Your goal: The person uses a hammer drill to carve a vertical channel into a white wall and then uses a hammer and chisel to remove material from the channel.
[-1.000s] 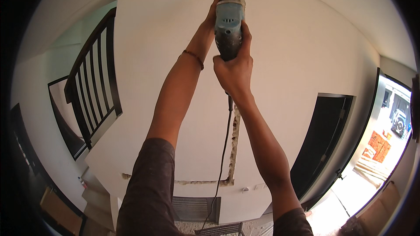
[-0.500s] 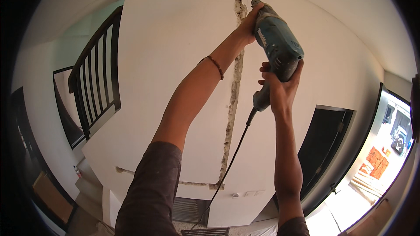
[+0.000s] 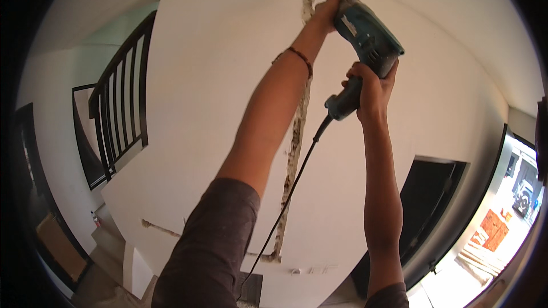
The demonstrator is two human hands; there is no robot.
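Both my arms reach up toward a white wall (image 3: 228,51), holding a teal and black rotary hammer drill (image 3: 371,31). My left hand (image 3: 329,11) is wrapped round its front, just behind the chuck. My right hand (image 3: 374,88) grips the rear handle, fingers curled round it. The drill's thin bit points up and left, its tip near the ceiling line above the chiselled groove (image 3: 294,148); I cannot tell whether it touches. That rough groove runs down the wall and turns left near the bottom. A black power cord (image 3: 294,188) hangs from the handle.
A dark stair railing (image 3: 123,91) stands at the left. On the right are a dark doorway (image 3: 425,205) and an open door (image 3: 485,188) to bright outdoors, where orange bricks (image 3: 490,229) are stacked. Wall sockets (image 3: 322,270) sit low on the wall.
The drill has moved up with both hands. Its bit has left the top of the groove and now points above it. The cord has risen along with the handle.
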